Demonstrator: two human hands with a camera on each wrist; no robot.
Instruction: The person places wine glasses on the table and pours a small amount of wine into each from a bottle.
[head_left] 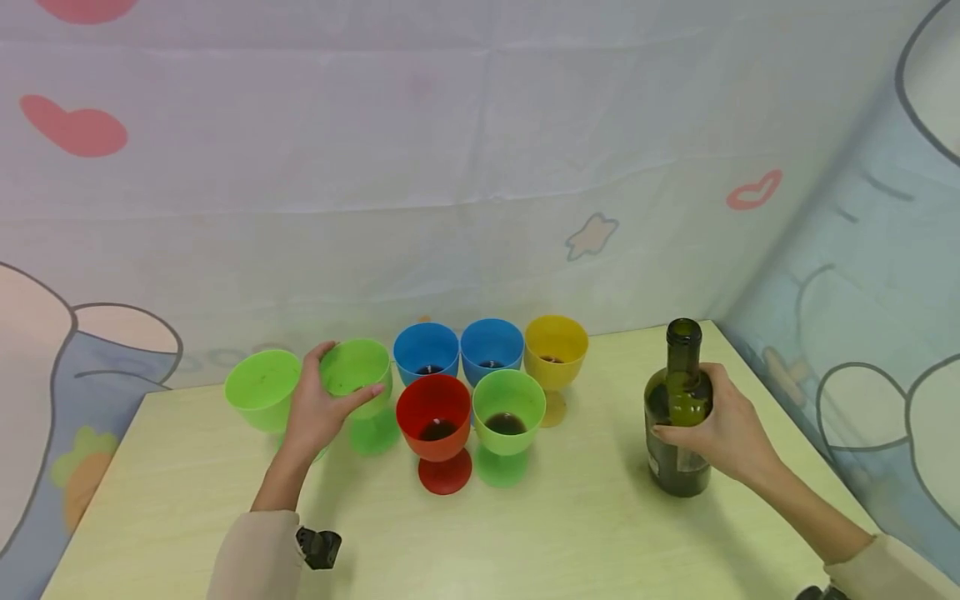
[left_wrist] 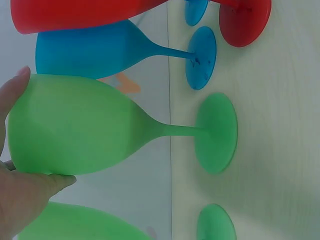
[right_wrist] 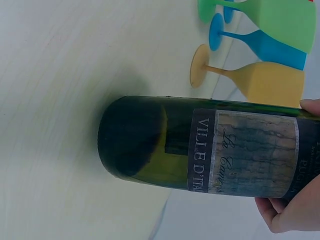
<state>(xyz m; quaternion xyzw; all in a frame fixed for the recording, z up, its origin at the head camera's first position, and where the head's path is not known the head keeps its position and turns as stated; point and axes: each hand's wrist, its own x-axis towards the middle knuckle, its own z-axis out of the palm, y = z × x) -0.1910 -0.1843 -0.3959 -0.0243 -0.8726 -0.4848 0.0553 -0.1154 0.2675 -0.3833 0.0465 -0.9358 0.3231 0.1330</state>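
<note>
My left hand (head_left: 318, 412) grips a green goblet (head_left: 358, 379) near its rim, thumb on one side and fingers on the other. Its foot (left_wrist: 216, 133) appears to stand on the table in the left wrist view. No dark pool shows inside this goblet. On the right, my right hand (head_left: 731, 429) holds a dark green wine bottle (head_left: 678, 467) round its upper body. The bottle is roughly upright and uncorked, with dark liquid low inside and a label (right_wrist: 255, 152) facing the right wrist camera. Whether its base touches the table I cannot tell.
Left of the held goblet stands another green goblet (head_left: 262, 392). To its right cluster a red goblet (head_left: 435, 408), a third green goblet (head_left: 510, 400), two blue goblets (head_left: 425, 346) and a yellow goblet (head_left: 557, 342), all holding dark liquid. Printed cloth (head_left: 480, 167) hangs behind the table (head_left: 570, 533).
</note>
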